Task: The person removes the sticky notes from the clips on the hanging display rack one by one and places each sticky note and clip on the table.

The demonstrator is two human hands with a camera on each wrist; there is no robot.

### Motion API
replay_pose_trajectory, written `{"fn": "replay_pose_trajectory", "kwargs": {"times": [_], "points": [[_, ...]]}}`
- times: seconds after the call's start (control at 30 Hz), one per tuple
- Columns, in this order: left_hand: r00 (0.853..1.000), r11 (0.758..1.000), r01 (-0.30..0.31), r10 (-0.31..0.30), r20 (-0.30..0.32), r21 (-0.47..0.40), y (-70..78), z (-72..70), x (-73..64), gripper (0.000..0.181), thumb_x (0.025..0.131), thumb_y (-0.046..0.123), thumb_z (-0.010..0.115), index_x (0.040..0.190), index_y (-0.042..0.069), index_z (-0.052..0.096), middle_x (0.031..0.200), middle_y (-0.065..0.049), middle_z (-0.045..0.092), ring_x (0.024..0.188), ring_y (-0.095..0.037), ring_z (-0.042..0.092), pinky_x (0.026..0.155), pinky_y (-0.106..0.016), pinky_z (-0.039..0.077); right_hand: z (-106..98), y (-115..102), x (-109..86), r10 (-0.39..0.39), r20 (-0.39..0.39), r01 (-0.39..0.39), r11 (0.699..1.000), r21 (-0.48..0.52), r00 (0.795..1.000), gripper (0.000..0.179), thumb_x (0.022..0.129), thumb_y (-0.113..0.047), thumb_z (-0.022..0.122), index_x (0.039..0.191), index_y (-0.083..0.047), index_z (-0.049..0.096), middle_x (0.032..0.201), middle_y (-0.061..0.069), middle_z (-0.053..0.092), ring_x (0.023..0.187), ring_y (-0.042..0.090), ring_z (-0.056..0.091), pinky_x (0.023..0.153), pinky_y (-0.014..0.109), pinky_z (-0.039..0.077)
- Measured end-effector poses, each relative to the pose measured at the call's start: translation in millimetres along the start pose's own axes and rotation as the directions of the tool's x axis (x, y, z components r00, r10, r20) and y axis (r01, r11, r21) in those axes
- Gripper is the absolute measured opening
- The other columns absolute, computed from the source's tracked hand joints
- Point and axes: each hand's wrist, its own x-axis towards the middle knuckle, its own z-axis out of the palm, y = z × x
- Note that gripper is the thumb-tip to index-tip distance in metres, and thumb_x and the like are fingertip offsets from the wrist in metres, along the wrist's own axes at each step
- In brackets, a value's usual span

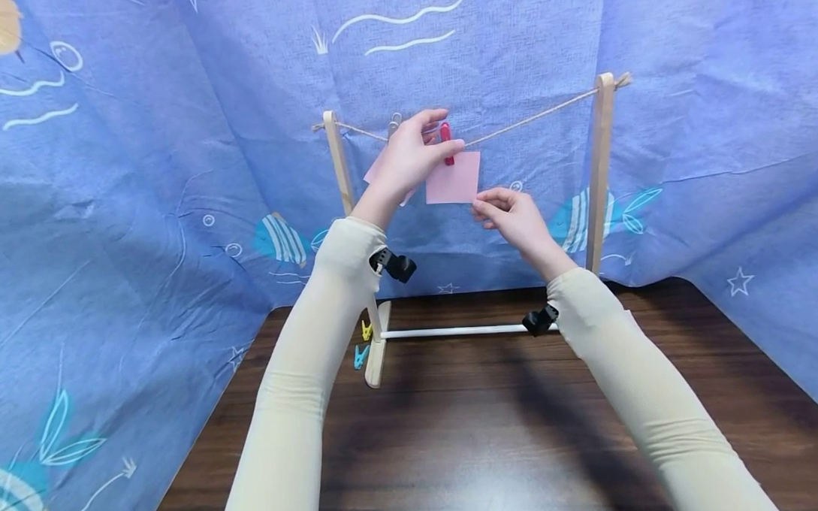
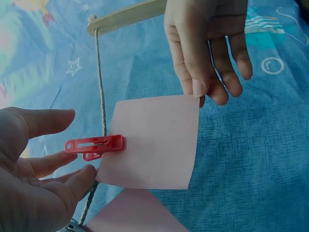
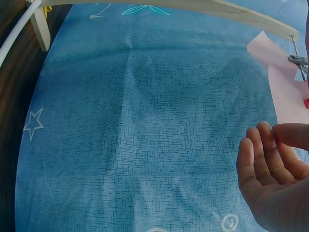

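A square pink paper [image 1: 460, 182] hangs from the string [image 1: 533, 119], held at its upper edge by a red clothespin [image 2: 96, 145]. My left hand [image 1: 412, 150] is around the clothespin, its thumb standing apart from it and its fingers spread beside and behind it in the left wrist view. With thumb and forefinger, my right hand [image 1: 512, 218] pinches the paper's lower right corner. Another pink paper [image 2: 137, 212] hangs farther left under a grey clip [image 3: 298, 60], partly hidden by my left hand in the head view.
Two wooden posts [image 1: 601, 173] carry the string, and a white rod [image 1: 452, 331] joins them low down. A yellow clothespin [image 1: 366, 331] and a blue clothespin [image 1: 361, 356] lie by the left foot on the dark wooden table [image 1: 456, 434]. Blue patterned cloth [image 1: 175, 143] surrounds the table.
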Motion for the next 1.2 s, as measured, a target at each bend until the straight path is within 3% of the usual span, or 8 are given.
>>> {"fn": "replay_pose_trajectory", "kwargs": {"times": [0.37, 0.5, 0.77, 0.87, 1.0, 1.1, 1.2], "points": [[0.999, 0.996, -0.047, 0.046, -0.020, -0.074, -6.5, -2.3, 1.1, 0.056, 0.094, 0.019, 0.073, 0.145, 0.007, 0.054, 0.136, -0.010, 0.061, 0.123, -0.018, 0.060, 0.096, -0.026, 0.051, -0.7, -1.0, -0.2, -0.006, 0.001, 0.006, 1.000, 0.001, 1.000, 0.032, 0.103, -0.024, 0.061, 0.121, 0.002, 0.066, 0.112, 0.018, 0.072, 0.093, 0.015, 0.068, 0.084, 0.029, 0.056], [0.998, 0.996, -0.063, 0.061, -0.028, -0.059, -6.7, -4.0, 0.3, 0.052, 0.094, 0.020, 0.074, 0.142, 0.006, 0.057, 0.133, -0.009, 0.063, 0.120, -0.017, 0.062, 0.095, -0.025, 0.052, -2.0, -1.1, 0.2, -0.013, 0.004, 0.013, 1.000, -0.007, 1.000, 0.033, 0.103, -0.024, 0.061, 0.122, 0.003, 0.065, 0.111, 0.018, 0.072, 0.094, 0.015, 0.068, 0.084, 0.028, 0.056], [0.993, 0.994, -0.103, 0.099, -0.062, -0.048, -7.4, -2.8, -2.3, 0.043, 0.094, 0.016, 0.074, 0.134, 0.003, 0.063, 0.123, -0.011, 0.068, 0.113, -0.017, 0.066, 0.093, -0.025, 0.052, -0.1, -2.8, -1.7, -0.009, 0.016, 0.009, 1.000, -0.002, 1.000, 0.033, 0.103, -0.025, 0.060, 0.123, 0.000, 0.065, 0.114, 0.018, 0.071, 0.099, 0.021, 0.069, 0.093, 0.044, 0.054], [0.984, 0.987, -0.151, 0.146, -0.103, -0.045, -8.3, -0.9, -3.4, 0.039, 0.094, 0.014, 0.074, 0.130, 0.000, 0.065, 0.118, -0.013, 0.069, 0.109, -0.019, 0.067, 0.092, -0.024, 0.052, 0.9, -2.1, -1.7, -0.007, 0.017, 0.007, 1.000, 0.008, 1.000, 0.033, 0.103, -0.025, 0.061, 0.124, 0.000, 0.065, 0.114, 0.019, 0.071, 0.100, 0.021, 0.069, 0.094, 0.047, 0.053], [0.961, 0.973, -0.229, 0.220, -0.165, -0.039, -7.5, 0.8, -4.2, 0.034, 0.093, 0.011, 0.074, 0.124, -0.003, 0.068, 0.112, -0.015, 0.072, 0.102, -0.020, 0.069, 0.091, -0.022, 0.052, 1.2, -2.2, -0.8, -0.009, 0.014, 0.008, 1.000, 0.019, 1.000, 0.034, 0.102, -0.024, 0.062, 0.124, 0.003, 0.065, 0.111, 0.018, 0.072, 0.095, 0.017, 0.069, 0.088, 0.035, 0.056], [0.948, 0.965, -0.261, 0.250, -0.197, -0.033, -5.6, 0.6, -4.2, 0.031, 0.093, 0.010, 0.074, 0.120, -0.003, 0.070, 0.108, -0.015, 0.073, 0.099, -0.018, 0.069, 0.090, -0.021, 0.053, 1.6, -3.5, -0.4, -0.016, 0.010, 0.016, 1.000, 0.024, 1.000, 0.034, 0.102, -0.021, 0.062, 0.122, 0.005, 0.065, 0.107, 0.016, 0.073, 0.090, 0.014, 0.069, 0.081, 0.026, 0.056], [0.942, 0.962, -0.271, 0.257, -0.218, -0.037, -3.9, -0.3, -3.9, 0.028, 0.092, 0.010, 0.075, 0.118, -0.002, 0.072, 0.106, -0.014, 0.074, 0.097, -0.017, 0.070, 0.089, -0.021, 0.053, 2.4, -3.9, -0.3, -0.019, 0.007, 0.019, 0.999, 0.028, 1.000, 0.032, 0.102, -0.019, 0.062, 0.121, 0.007, 0.065, 0.105, 0.015, 0.073, 0.088, 0.012, 0.068, 0.079, 0.024, 0.056]]}}
